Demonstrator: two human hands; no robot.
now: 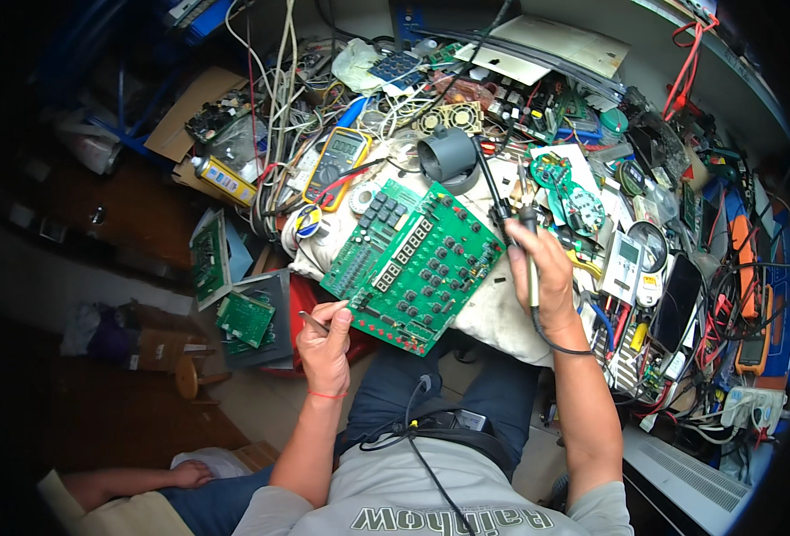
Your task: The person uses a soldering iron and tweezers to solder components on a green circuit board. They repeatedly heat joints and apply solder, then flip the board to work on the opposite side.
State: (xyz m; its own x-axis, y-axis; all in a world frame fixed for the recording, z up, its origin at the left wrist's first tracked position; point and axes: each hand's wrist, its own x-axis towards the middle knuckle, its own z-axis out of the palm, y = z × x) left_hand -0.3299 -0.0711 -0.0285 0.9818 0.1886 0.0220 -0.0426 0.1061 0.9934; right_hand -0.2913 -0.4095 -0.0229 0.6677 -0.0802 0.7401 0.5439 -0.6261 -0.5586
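A large green circuit board (449, 259) with a row of digit displays, several push buttons and red LEDs lies tilted on a white cloth (502, 326) before me. At its lower left corner my left hand (325, 347) pinches a slim metal tool (313, 322), which looks like tweezers. My right hand (547, 272) grips a soldering iron (532, 279) beside the board's right edge. The iron points away from me, and its cable runs down past my wrist. Behind the board stands a grey cylinder (449, 154), near a thin black rod (489, 174).
A yellow multimeter (337, 165) with red and black leads lies at the back left, near a spray can (223, 181). Loose cables and boards crowd the back. An orange meter (752, 344) sits far right. Another person's hand (192, 473) rests at lower left.
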